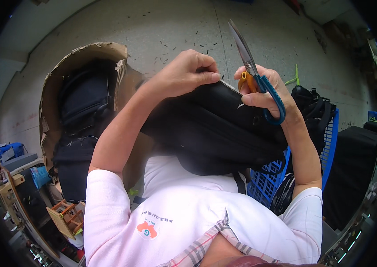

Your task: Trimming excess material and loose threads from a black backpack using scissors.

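Has a tall cardboard box on the left, filled with dark bags, probably stood there to be within reach. Holds a black bag raised in front of the white shirt, likely to bring its upper side into view. Has a blue basket on the right, with strapped bags just beside it, perhaps for equally easy reach. Pinches the black bag with the left hand, in a narrow grip of thumb and forefinger, seemingly to hold it taut. Curls the right hand around the handles of scissors, grip closed on them, blades pointing up and away, presumably to leave the thumb free against the bag. Stretches a thin pale edge between both hands
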Demonstrator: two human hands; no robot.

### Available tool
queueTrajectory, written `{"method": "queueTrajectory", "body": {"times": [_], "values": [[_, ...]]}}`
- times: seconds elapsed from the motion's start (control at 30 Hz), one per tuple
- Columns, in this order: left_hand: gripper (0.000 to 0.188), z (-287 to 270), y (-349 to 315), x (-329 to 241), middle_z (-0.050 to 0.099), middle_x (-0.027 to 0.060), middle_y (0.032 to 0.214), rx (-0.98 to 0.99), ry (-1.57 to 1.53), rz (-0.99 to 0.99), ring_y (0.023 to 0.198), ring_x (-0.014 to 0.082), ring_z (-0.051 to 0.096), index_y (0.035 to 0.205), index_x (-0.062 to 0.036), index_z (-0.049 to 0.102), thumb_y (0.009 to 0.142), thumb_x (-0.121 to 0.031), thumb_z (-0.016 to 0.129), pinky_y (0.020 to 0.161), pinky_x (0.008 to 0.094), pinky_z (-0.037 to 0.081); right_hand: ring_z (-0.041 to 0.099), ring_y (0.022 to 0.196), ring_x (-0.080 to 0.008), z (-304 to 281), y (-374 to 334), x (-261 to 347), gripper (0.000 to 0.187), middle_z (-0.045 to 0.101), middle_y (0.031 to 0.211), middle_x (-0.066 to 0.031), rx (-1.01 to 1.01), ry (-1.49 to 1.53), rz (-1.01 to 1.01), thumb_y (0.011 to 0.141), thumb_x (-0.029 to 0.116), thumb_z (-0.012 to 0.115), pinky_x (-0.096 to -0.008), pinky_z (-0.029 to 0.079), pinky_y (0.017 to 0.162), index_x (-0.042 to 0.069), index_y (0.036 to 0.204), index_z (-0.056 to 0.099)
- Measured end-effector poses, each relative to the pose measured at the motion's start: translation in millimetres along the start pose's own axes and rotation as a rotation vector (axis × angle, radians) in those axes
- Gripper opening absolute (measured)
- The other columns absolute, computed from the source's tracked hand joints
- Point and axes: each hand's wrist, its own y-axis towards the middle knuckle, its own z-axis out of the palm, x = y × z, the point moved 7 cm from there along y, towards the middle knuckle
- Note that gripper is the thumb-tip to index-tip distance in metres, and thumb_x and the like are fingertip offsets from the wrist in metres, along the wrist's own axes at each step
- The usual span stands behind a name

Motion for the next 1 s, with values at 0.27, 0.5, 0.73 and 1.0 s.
{"method": "queueTrajectory", "body": {"times": [0.27, 0.5, 0.73, 1.0], "values": [[0.075, -47, -45, 42, 0.055, 0.0141, 0.108, -0.229, -0.383, -0.195, 0.099, 0.0174, 0.053, 0.123, 0.0023, 0.041, 0.064, -0.027, 0.076, 0.088, 0.0271, 0.04, 0.052, 0.057, -0.0069, -21, -12, -1, 0.035, 0.054, 0.064, 0.0006, -0.092, 0.018, -0.012, 0.064, 0.011, 0.072, -0.0181, 0.042, 0.057, 0.004, 0.096, 0.059], [0.06, -44, -49, 44, 0.059, 0.0056, 0.098, -0.382, -0.339, -0.167, 0.093, 0.0123, 0.054, 0.111, 0.0028, 0.051, 0.062, -0.019, 0.079, 0.086, 0.023, 0.041, 0.051, 0.059, -0.0111, -41, -38, 13, 0.06, 0.052, 0.067, -0.0015, -0.148, -0.372, 0.021, 0.063, 0.042, 0.077, -0.0231, 0.042, 0.056, 0.004, 0.104, 0.054], [0.052, -44, -53, 41, 0.06, 0.0057, 0.094, -0.436, -0.38, -0.027, 0.087, 0.0125, 0.056, 0.11, 0.0029, 0.052, 0.065, -0.014, 0.073, 0.082, 0.0233, 0.042, 0.053, 0.069, -0.0211, -45, -59, 13, 0.083, 0.049, 0.076, -0.0082, -0.078, -1.096, -0.012, 0.054, 0.075, 0.061, -0.0314, 0.044, 0.059, 0.006, 0.101, 0.054], [0.053, -45, -59, 39, 0.059, 0.0049, 0.094, -0.495, -0.325, -0.018, 0.086, 0.011, 0.056, 0.111, 0.0022, 0.051, 0.065, -0.012, 0.074, 0.08, 0.0221, 0.043, 0.057, 0.059, -0.0221, -30, -49, 27, 0.068, 0.058, 0.068, -0.0109, -0.004, -1.146, -0.087, 0.065, 0.066, 0.06, -0.0307, 0.046, 0.055, 0.003, 0.089, 0.058]]}}
